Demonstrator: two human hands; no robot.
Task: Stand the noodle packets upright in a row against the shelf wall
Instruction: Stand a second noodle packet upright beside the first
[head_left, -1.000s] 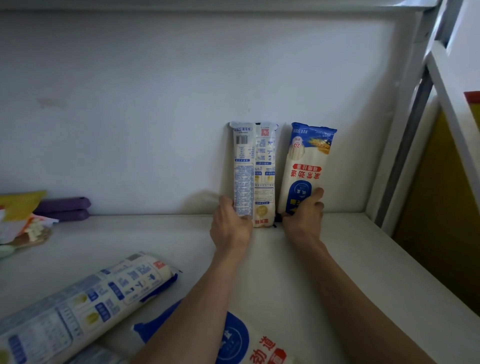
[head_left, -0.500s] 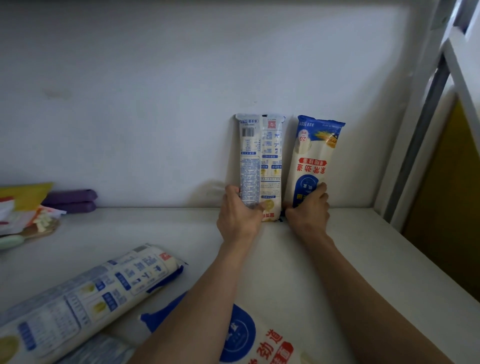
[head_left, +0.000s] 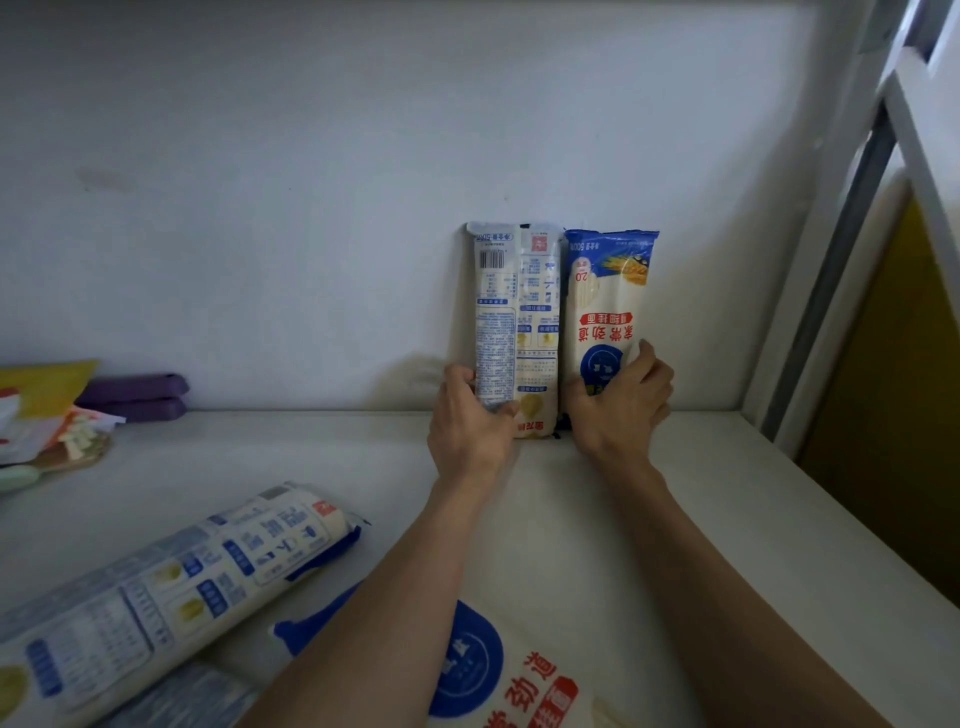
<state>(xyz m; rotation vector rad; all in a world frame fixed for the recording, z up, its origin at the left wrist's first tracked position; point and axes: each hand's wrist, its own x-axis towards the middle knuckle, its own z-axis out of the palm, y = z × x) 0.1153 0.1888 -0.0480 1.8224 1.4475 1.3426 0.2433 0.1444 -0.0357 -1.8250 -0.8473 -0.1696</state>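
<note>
Two noodle packets stand upright side by side against the white shelf wall (head_left: 311, 208). The pale printed packet (head_left: 514, 312) is on the left, with my left hand (head_left: 470, 421) gripping its lower end. Touching its right side stands the blue-topped packet (head_left: 605, 296), and my right hand (head_left: 618, 402) grips its lower part. A long printed packet (head_left: 171, 582) lies flat on the shelf at the lower left. Under my left forearm lies another blue-and-white packet (head_left: 498, 670).
The white shelf board (head_left: 260, 467) runs to a front-right edge (head_left: 857, 525). Purple flat items (head_left: 137, 397) and a yellow and white pile of packaging (head_left: 47, 415) sit at the far left by the wall. White and grey frame posts (head_left: 841, 218) rise at the right.
The blue-topped packet was leaning apart from the pale one; my right hand has pushed it upright and against the pale packet. Both hands stay on the packet bases.
</note>
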